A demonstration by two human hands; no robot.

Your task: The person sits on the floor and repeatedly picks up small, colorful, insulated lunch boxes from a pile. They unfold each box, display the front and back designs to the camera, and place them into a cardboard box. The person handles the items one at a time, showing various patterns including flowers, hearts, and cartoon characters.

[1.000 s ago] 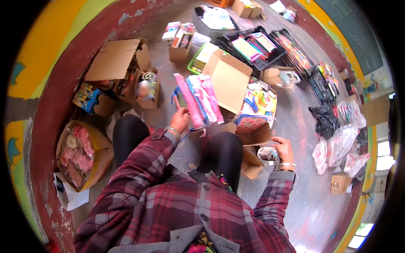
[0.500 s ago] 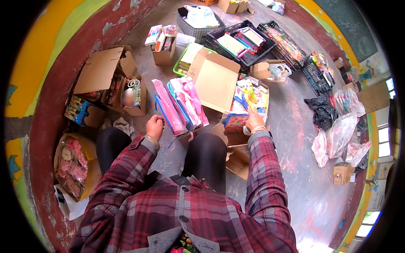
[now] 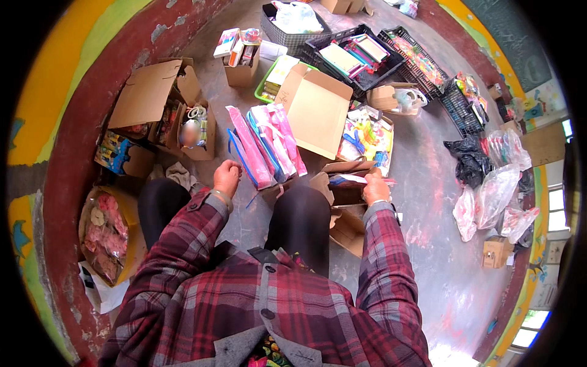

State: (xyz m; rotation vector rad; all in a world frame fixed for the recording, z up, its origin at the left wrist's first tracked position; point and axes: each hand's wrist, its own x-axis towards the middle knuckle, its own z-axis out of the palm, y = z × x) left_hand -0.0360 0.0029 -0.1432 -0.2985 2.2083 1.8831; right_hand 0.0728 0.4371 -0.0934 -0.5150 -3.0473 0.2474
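My right hand (image 3: 374, 187) grips the edge of a flat, thin package (image 3: 351, 178), seen almost edge-on at the mouth of an open cardboard box (image 3: 348, 194). Most of the package is hidden by the box flaps. My left hand (image 3: 227, 177) is closed, fingers curled, with nothing visible in it. Just right of it, several pink and blue flat packages (image 3: 269, 144) stand upright in a row, apart from the hand. Beyond my right hand sits a box of colourful packaged goods (image 3: 369, 137), yellow and blue ones on top.
A large open cardboard lid (image 3: 315, 113) stands ahead. Farther off are black plastic crates (image 3: 400, 67) and a grey basket (image 3: 287, 40). Cardboard boxes (image 3: 143, 101) and a bag of pink items (image 3: 104, 235) line the left wall. Plastic bags (image 3: 492, 196) lie at the right.
My right hand has moved down and slightly right, lowering the patterned flat package to the cardboard box; it now shows edge-on. My left hand has shifted slightly up and stays closed.
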